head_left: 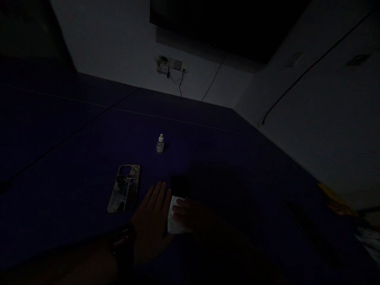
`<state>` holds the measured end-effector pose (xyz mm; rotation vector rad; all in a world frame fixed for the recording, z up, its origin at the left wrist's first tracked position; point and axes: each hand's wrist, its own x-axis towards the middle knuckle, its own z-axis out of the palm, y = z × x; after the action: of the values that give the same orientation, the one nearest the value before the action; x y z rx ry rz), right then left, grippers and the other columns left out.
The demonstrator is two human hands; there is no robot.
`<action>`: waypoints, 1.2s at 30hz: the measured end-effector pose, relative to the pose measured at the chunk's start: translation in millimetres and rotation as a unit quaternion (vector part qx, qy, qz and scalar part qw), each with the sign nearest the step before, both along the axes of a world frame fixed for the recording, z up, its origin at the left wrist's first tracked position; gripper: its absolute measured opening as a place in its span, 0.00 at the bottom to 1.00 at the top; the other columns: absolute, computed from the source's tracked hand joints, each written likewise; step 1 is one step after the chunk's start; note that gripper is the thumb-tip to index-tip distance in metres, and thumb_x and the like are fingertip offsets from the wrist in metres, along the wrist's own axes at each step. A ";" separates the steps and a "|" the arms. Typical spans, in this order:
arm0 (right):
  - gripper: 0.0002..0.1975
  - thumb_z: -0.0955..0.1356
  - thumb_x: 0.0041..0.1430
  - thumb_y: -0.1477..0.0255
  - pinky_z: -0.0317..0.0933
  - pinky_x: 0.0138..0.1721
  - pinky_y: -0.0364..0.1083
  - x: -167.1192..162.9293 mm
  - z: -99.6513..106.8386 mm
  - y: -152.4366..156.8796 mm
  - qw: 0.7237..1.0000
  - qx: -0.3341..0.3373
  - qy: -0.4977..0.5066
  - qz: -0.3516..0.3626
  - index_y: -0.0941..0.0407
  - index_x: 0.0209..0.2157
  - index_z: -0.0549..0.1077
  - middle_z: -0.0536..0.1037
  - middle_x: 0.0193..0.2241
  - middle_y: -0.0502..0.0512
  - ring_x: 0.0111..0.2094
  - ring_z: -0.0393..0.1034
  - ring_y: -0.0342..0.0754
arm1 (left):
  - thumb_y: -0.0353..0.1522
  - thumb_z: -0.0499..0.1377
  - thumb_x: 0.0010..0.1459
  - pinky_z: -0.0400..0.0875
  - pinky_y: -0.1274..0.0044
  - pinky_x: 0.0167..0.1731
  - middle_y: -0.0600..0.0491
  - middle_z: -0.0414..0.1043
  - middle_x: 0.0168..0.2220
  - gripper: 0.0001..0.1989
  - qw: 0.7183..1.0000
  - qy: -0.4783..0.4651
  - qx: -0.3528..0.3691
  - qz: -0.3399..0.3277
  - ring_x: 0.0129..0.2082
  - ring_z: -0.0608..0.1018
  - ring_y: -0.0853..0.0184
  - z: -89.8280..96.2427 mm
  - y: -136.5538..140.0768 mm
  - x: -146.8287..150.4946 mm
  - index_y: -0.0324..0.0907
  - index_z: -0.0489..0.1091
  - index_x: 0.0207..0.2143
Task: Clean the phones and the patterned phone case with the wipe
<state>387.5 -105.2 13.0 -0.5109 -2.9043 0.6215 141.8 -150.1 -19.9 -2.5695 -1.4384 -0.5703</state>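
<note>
My left hand (154, 213) lies flat with its fingers stretched out and close together, a dark watch (122, 237) on its wrist. Its edge runs along a dark, flat, phone-like slab (179, 183), mostly covered by my hands and hard to make out. On that slab my right hand (190, 215) presses a folded white tissue (175, 221) under its fingers. A phone case (125, 190) with a printed picture and a camera cut-out lies left of my left hand. Beyond both hands a small dropper bottle (160, 145) with a white cap stands upright.
The room is very dark. Everything rests on a wide blue table (89, 154) with seams. A long dark object (311, 233) and a yellow-orange item (335, 200) lie at the right. On the back wall are sockets with cables (175, 64), below a large black screen (222, 23).
</note>
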 end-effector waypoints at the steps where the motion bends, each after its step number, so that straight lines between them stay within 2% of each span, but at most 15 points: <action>1: 0.26 0.62 0.65 0.73 0.44 0.70 0.56 2.0 -1.1 1.0 1.000 -0.006 0.003 0.004 0.54 0.65 0.64 0.66 0.65 0.57 0.70 0.49 0.49 | 0.53 0.52 0.61 0.48 0.56 0.66 0.32 0.57 0.67 0.43 1.000 0.000 0.002 0.000 0.69 0.57 0.44 0.3 0.0 -0.1 0.29 0.55 0.67; 4: 0.25 0.60 0.66 0.75 0.47 0.69 0.54 14.9 -4.4 4.5 1.000 -0.010 0.015 -0.025 0.50 0.62 0.68 0.70 0.62 0.53 0.67 0.56 0.47 | 0.54 0.51 0.62 0.48 0.57 0.66 0.32 0.57 0.67 0.44 1.000 -0.006 0.007 0.010 0.69 0.57 0.44 1.5 -0.1 0.8 0.29 0.54 0.67; 7: 0.27 0.59 0.66 0.76 0.46 0.70 0.57 19.5 -4.9 5.6 0.998 -0.005 0.019 -0.062 0.52 0.65 0.64 0.67 0.65 0.56 0.69 0.53 0.48 | 0.55 0.50 0.63 0.50 0.57 0.66 0.32 0.57 0.67 0.44 1.000 -0.005 0.006 0.020 0.68 0.59 0.44 2.4 -0.3 1.9 0.29 0.56 0.66; 10: 0.26 0.61 0.66 0.73 0.48 0.69 0.58 8.2 -3.0 1.4 0.998 -0.010 0.018 -0.059 0.53 0.65 0.64 0.65 0.65 0.56 0.69 0.52 0.51 | 0.55 0.53 0.61 0.51 0.56 0.65 0.30 0.57 0.67 0.44 1.000 0.007 0.002 0.012 0.67 0.60 0.43 2.9 -0.1 1.7 0.28 0.58 0.65; 13: 0.19 0.62 0.69 0.70 0.55 0.66 0.57 2.0 2.8 -5.4 0.998 -0.020 0.021 -0.057 0.48 0.59 0.70 0.70 0.62 0.54 0.65 0.59 0.51 | 0.54 0.53 0.61 0.50 0.56 0.66 0.31 0.57 0.67 0.44 1.000 0.007 -0.004 0.004 0.68 0.58 0.43 2.9 0.2 1.0 0.28 0.56 0.66; 15: 0.16 0.63 0.70 0.68 0.58 0.63 0.59 8.9 9.5 -9.0 0.997 -0.017 0.028 -0.077 0.49 0.57 0.72 0.71 0.60 0.55 0.62 0.63 0.53 | 0.55 0.52 0.62 0.50 0.56 0.65 0.31 0.57 0.67 0.44 1.000 0.001 0.002 0.012 0.68 0.58 0.43 2.4 0.3 0.9 0.28 0.56 0.66; 17: 0.17 0.67 0.69 0.65 0.62 0.59 0.62 20.5 16.7 -11.0 0.994 -0.012 0.037 -0.099 0.53 0.57 0.70 0.69 0.60 0.60 0.58 0.66 0.57 | 0.56 0.50 0.62 0.51 0.56 0.65 0.31 0.56 0.67 0.45 1.000 0.002 0.008 0.018 0.68 0.59 0.44 1.8 0.4 1.1 0.29 0.56 0.66; 20: 0.17 0.67 0.69 0.65 0.65 0.55 0.60 31.4 23.2 -11.7 0.992 -0.012 0.042 -0.121 0.54 0.56 0.70 0.69 0.59 0.60 0.55 0.68 0.56 | 0.57 0.49 0.63 0.51 0.57 0.65 0.32 0.56 0.67 0.44 1.000 0.007 0.005 0.017 0.68 0.59 0.45 1.3 0.2 1.2 0.30 0.56 0.67; 26: 0.16 0.67 0.69 0.65 0.70 0.49 0.56 19.7 20.0 -12.7 0.992 -0.030 0.034 -0.114 0.56 0.54 0.71 0.72 0.54 0.60 0.50 0.72 0.53 | 0.56 0.50 0.62 0.50 0.57 0.65 0.31 0.57 0.67 0.44 1.000 0.011 0.013 0.016 0.68 0.59 0.44 3.2 -0.2 0.5 0.29 0.57 0.66; 36: 0.16 0.67 0.69 0.65 0.69 0.51 0.57 18.8 19.2 -10.2 0.992 -0.054 0.041 -0.108 0.55 0.55 0.70 0.72 0.55 0.60 0.51 0.71 0.53 | 0.55 0.50 0.63 0.50 0.57 0.66 0.31 0.58 0.66 0.43 1.000 0.009 0.024 0.012 0.68 0.59 0.44 2.4 0.1 1.0 0.28 0.57 0.66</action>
<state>406.3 -115.4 32.2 -0.7816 -2.7008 0.7487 142.8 -150.0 -17.5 -2.5109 -1.4303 -0.5687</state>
